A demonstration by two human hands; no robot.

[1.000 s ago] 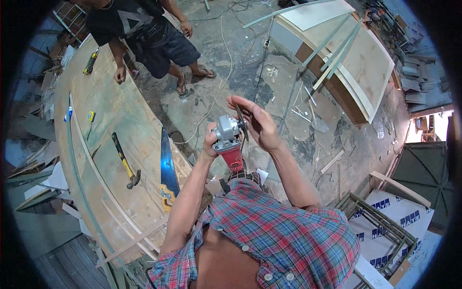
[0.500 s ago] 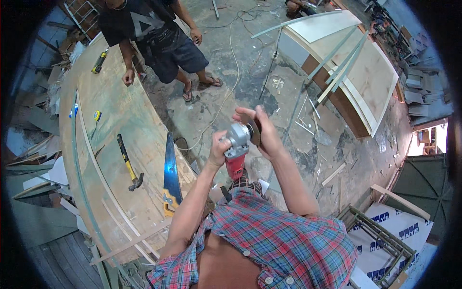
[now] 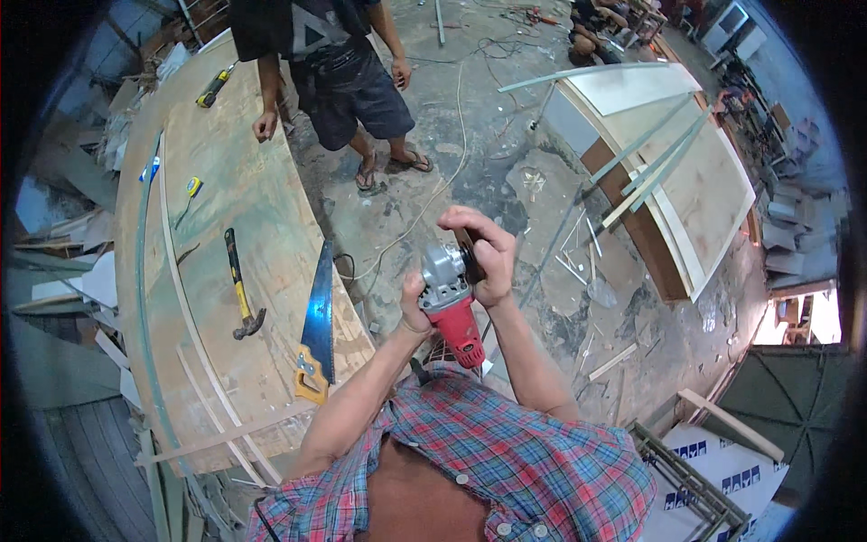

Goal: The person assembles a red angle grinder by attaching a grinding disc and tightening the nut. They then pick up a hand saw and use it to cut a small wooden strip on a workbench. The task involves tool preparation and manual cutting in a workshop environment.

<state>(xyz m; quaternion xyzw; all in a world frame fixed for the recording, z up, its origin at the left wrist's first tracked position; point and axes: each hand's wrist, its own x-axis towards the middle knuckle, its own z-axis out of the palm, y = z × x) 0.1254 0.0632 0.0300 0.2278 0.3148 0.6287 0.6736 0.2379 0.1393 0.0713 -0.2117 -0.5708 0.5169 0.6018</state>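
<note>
In front of my chest is an angle grinder (image 3: 458, 327) with a red body and a silver gear head. My left hand (image 3: 414, 303) is closed around the side of the gear head. My right hand (image 3: 490, 253) has its fingers wrapped over the cutting disc (image 3: 465, 242), hiding most of it. To my left, a handsaw (image 3: 319, 316) with a yellow handle lies near the table's edge. Beyond it on the plywood table (image 3: 262, 203) rests a claw hammer (image 3: 241, 294).
A tape measure (image 3: 193, 187) and a yellow-black tool (image 3: 214, 88) lie farther up the table, beside long thin strips (image 3: 173, 262). A person (image 3: 339, 81) stands at its far side. A cord (image 3: 433, 194) crosses the floor. A panelled wooden piece (image 3: 673, 172) stands at right.
The grinder has tilted so more of its red body shows. My right hand has closed over the disc, fingers now curled. The view has shifted slightly.
</note>
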